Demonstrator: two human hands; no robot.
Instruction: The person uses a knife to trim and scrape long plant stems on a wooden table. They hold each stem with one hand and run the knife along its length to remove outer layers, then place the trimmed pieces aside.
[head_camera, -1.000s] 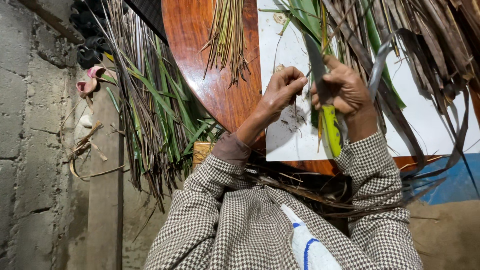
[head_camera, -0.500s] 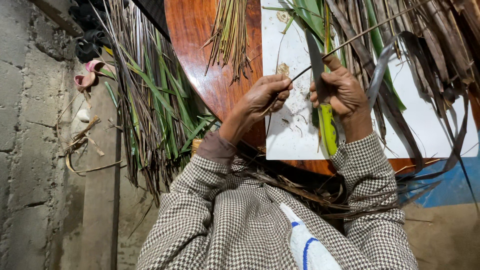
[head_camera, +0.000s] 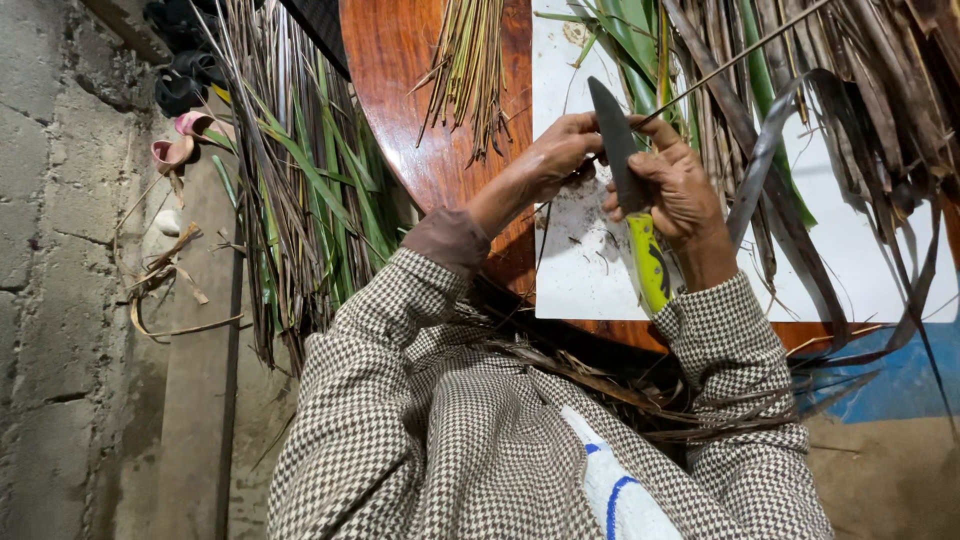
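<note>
Here, two hands work a thin leaf rib against a knife, centre right of the frame.

The right hand (head_camera: 680, 190) has its fingers wrapped tight round a knife (head_camera: 630, 200) with a dull grey blade and a yellow-green handle, whose middle is hidden in the fist. The left hand (head_camera: 560, 150) pinches the near end of a thin stiff leaf rib (head_camera: 740, 58), which runs to the upper right; the pinch itself is hard to make out. Under them lies a smooth white board (head_camera: 860, 260) on a round, glossy wooden surface (head_camera: 400, 90). Dry and green palm leaves (head_camera: 300, 200) crowd the board's top and the surface's left edge; the board's lower middle is bare.
</note>
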